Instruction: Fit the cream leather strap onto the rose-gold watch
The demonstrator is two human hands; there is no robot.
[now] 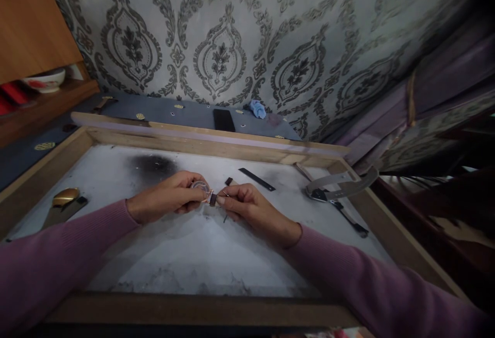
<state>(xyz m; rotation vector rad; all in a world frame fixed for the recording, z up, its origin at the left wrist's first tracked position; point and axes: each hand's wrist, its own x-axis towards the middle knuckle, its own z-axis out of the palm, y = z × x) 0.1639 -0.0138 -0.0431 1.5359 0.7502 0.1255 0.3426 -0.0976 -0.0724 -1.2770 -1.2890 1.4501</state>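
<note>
Over the white work surface, my left hand (176, 197) is closed around a round wristwatch (199, 185) with a rose-gold-looking case. My right hand (252, 207) pinches a short dark brown watch strap (213, 200) at the edge of that case. Whether strap and case are joined is too small to tell. Something thin and dark (225, 219) pokes out below the right fingers; its kind is unclear. Another dark strap end (229, 181) shows just behind the right hand, partly hidden by it.
A flat black strip (257, 179) lies beyond my right hand. Grey straps with a metal piece (336, 188) rest at the right rim. A gold-coloured object (65, 196) sits far left. The tray's wooden rim (201, 307) surrounds the surface; a black phone (224, 120) lies behind it.
</note>
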